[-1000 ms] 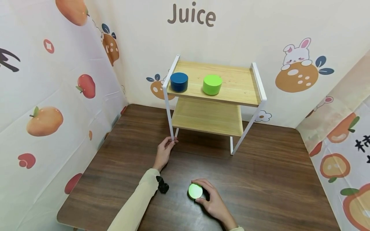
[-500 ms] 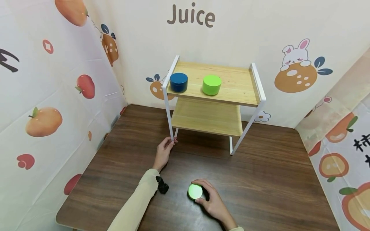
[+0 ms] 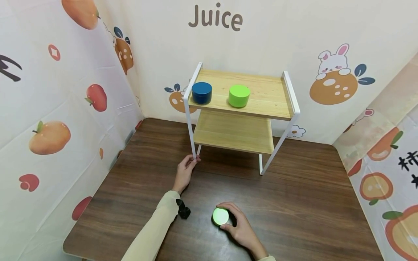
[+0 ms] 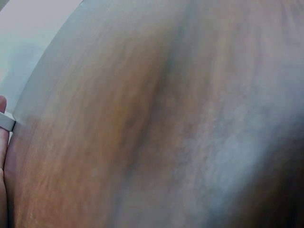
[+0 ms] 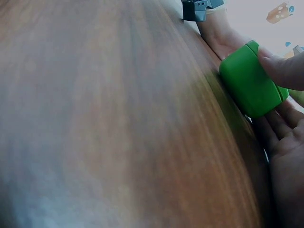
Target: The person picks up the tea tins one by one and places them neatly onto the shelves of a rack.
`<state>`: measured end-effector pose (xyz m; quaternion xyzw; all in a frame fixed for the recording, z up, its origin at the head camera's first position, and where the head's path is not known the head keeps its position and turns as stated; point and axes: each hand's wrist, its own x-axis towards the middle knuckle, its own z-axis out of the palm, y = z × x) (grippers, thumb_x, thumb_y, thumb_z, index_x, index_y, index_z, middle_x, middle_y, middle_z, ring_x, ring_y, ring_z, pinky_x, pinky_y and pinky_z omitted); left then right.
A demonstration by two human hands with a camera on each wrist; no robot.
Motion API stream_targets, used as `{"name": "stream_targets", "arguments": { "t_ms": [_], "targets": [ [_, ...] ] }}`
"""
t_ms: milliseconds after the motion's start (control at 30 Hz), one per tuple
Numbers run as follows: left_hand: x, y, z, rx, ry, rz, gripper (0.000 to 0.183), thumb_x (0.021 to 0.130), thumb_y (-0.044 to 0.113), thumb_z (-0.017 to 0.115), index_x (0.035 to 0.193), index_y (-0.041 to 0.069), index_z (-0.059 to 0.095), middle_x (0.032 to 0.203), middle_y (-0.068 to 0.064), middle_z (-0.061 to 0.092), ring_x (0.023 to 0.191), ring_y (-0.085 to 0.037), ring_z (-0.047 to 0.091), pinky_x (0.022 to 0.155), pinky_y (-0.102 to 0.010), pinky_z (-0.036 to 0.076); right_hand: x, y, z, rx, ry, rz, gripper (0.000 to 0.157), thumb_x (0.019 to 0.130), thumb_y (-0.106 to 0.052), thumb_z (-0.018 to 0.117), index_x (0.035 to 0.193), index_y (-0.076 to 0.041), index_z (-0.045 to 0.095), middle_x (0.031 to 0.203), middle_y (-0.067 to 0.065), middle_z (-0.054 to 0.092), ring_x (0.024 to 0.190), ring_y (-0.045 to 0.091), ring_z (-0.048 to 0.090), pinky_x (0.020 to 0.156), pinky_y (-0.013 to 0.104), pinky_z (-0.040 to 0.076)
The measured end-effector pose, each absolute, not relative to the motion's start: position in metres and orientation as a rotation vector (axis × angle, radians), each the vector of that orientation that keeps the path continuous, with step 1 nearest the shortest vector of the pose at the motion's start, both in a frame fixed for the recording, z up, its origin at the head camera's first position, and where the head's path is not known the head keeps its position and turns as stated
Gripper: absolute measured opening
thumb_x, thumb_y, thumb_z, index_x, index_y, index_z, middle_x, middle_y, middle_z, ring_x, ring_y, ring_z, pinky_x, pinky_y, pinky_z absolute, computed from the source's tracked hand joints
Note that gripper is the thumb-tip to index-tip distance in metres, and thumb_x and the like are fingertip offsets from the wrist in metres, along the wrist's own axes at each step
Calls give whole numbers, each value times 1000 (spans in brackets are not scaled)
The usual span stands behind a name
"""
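Observation:
In the head view my left hand [image 3: 184,172] pinches the foot of the front left leg [image 3: 190,132] of a white-framed, two-tier wooden shelf [image 3: 261,92]. Part of that hand and the white metal leg [image 4: 6,121] show at the left edge of the left wrist view. My right hand [image 3: 241,226] holds a round green tin [image 3: 220,216] on the table, thumb on the near side and fingers on the far side. From the right wrist, the tin [image 5: 249,80] is seen from its side, with a lid seam. On the upper tier stand a dark blue tin [image 3: 201,93] and a lime-green tin [image 3: 239,96].
The shelf's lower tier [image 3: 233,132] lies beneath the upper one. A brown wooden table [image 3: 303,203] carries everything. Fabric walls printed with fruit and a bunny enclose the back and both sides. A black device [image 3: 183,209] sits at the left wrist.

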<state>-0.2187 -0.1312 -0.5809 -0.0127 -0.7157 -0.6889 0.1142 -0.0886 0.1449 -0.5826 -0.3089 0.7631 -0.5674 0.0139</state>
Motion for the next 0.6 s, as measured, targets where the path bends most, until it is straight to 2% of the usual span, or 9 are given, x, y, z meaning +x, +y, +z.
{"name": "stream_targets", "arguments": {
  "t_ms": [133,367,533,600],
  "targets": [
    [-219,-131,-581,-42,-2096,-2026,27,109,10,57,130,-4,66,124,-28,71,123,-43,66,98,-17,52,-89,144,-583,-954,2363,-1778,63,78,-5,86,137,-13,66,132,4,68,127,18,62,111,19,41],
    [-219,-130,-582,-41,-2098,-2018,29,110,11,55,131,-6,65,125,-30,70,123,-43,66,101,-25,54,-89,145,-583,-957,2379,-1772,65,76,-3,87,136,-13,66,132,4,69,127,18,62,111,17,40],
    [-219,-130,-581,-33,-2101,-2022,28,110,9,55,130,-6,65,124,-29,71,123,-43,66,99,-19,52,-89,145,-583,-949,2382,-1770,66,74,-1,87,136,-13,66,132,4,69,127,18,62,111,16,39],
    [-219,-131,-581,-34,-2102,-2027,27,109,8,56,130,-5,65,124,-29,71,123,-43,66,99,-20,52,-89,145,-583,-945,2386,-1767,66,74,-1,86,136,-13,66,132,4,69,126,18,62,111,16,39]
  ]
}}
